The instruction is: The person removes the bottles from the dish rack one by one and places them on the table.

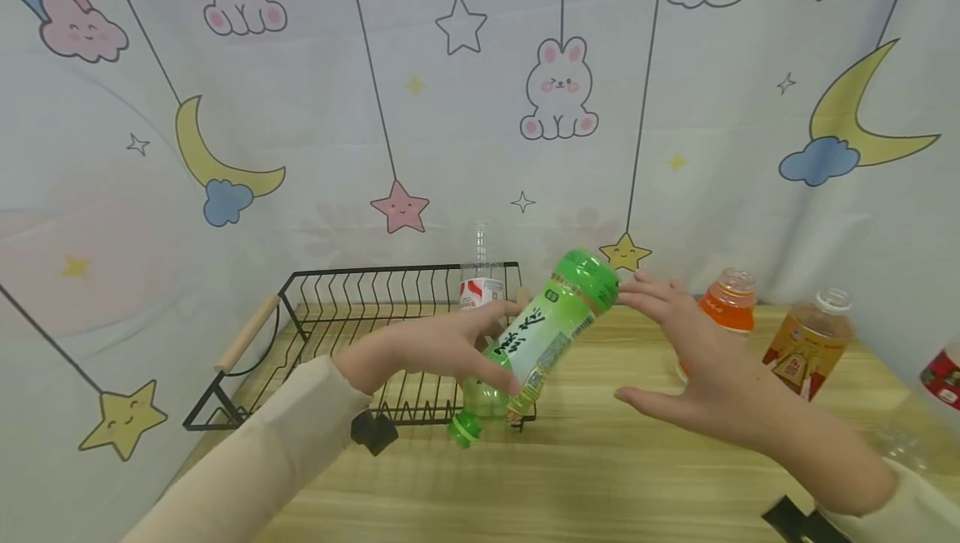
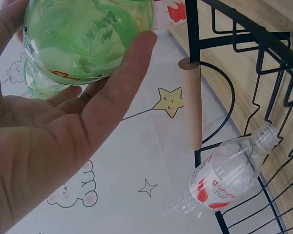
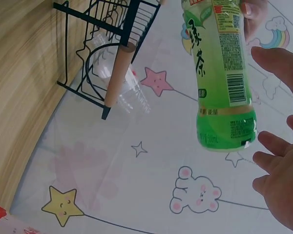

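A homelike corner, though whether a real home or a set-up space cannot be told. Creased cloth printed with cartoon rabbits, stars and moons, like nursery decor, hangs around a wood-grain surface. A wire rack with a wooden handle and everyday drinks, such as a green bottle and an orange bottle, look domestic.

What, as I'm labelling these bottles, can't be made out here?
Head: lower part of the orange-labelled bottle, mostly hidden behind the right hand.
Head: right side of the rightmost bottle, cut off by the picture's right edge.
Right wrist: neck end of the green bottle, cut off by the top edge.
Right wrist: its label's fine print, too small to read.
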The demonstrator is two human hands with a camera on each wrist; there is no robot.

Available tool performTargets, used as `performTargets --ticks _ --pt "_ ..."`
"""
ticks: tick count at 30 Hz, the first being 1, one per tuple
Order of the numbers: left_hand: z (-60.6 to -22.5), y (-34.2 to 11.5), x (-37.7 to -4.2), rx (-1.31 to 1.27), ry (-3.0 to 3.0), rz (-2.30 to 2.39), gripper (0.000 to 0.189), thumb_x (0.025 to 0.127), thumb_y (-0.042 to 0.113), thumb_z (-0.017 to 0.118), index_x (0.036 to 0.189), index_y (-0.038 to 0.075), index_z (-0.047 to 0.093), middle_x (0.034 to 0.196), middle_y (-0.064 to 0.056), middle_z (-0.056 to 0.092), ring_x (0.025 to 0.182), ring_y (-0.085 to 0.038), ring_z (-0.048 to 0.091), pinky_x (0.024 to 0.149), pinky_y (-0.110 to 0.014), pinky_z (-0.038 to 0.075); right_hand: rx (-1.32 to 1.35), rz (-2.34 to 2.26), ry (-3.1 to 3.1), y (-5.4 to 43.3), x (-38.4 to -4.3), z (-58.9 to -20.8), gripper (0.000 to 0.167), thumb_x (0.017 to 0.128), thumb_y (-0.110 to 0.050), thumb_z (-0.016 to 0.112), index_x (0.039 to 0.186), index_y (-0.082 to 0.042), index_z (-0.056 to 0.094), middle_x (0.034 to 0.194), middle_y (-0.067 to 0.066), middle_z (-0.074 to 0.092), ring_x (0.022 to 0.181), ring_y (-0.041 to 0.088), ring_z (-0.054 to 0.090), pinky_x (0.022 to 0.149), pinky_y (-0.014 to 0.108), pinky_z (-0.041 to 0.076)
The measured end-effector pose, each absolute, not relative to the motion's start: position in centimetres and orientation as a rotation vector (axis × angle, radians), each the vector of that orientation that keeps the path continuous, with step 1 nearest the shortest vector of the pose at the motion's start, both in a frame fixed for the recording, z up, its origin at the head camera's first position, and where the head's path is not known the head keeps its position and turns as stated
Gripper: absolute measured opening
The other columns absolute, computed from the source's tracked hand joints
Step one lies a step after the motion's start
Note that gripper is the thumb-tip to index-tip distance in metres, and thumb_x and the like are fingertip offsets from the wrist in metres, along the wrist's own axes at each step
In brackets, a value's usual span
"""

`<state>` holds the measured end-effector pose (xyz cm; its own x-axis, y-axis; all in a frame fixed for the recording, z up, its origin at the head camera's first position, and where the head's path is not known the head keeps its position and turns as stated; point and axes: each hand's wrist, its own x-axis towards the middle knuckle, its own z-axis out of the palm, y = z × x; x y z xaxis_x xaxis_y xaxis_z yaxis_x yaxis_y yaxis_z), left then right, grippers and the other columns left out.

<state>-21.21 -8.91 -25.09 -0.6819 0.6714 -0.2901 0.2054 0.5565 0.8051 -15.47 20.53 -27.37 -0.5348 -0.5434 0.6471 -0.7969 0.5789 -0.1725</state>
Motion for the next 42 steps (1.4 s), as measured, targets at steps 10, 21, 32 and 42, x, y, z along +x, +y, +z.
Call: performTargets --ticks 10,21,32,42 --pt "-25.6 -7.7 -19.8 0.726 2.121 0.959 0.082 0.081 0.02 0.077 0.147 0.026 0.027 0.116 -0.006 0.052 0.096 -0.02 0.059 0.07 -0.037 0.057 1.228 0.416 -2.158 18.8 -15.0 -28.0 0.074 0.077 -0.039 0.08 0.135 -0.006 0.049 0.139 0.011 0.048 0.136 0.033 0.038 0.12 0.033 0.01" --pt "-26.7 -6.8 -19.2 0.753 2.054 0.937 0.073 0.083 0.019 0.075 0.141 0.03 0.033 0.112 -0.003 0.055 0.093 -0.018 0.061 0.069 -0.036 0.057 1.292 0.324 -2.235 17.9 -14.2 -29.9 0.085 0.063 -0.025 0.089 0.137 -0.012 0.049 0.14 0.007 0.048 0.134 0.034 0.041 0.12 0.035 0.006" --pt "-27.4 -6.2 -18.9 0.706 2.042 0.913 0.073 0.084 0.024 0.074 0.143 0.023 0.031 0.116 -0.002 0.053 0.089 -0.017 0.062 0.066 -0.039 0.058 1.303 0.156 -2.194 17.5 -14.4 -31.5 0.083 0.06 -0.033 0.089 0.132 -0.014 0.053 0.137 0.009 0.052 0.129 0.032 0.045 0.119 0.039 -0.002" --pt "-27.5 -5.9 -18.8 0.688 1.964 0.956 0.081 0.086 0.021 0.072 0.15 0.016 0.022 0.119 -0.002 0.053 0.088 -0.019 0.064 0.065 -0.041 0.058 1.269 0.123 -2.14 17.1 -14.6 -32.3 0.077 0.057 -0.029 0.089 0.125 -0.012 0.059 0.131 0.007 0.057 0.121 0.032 0.052 0.119 0.045 0.005"
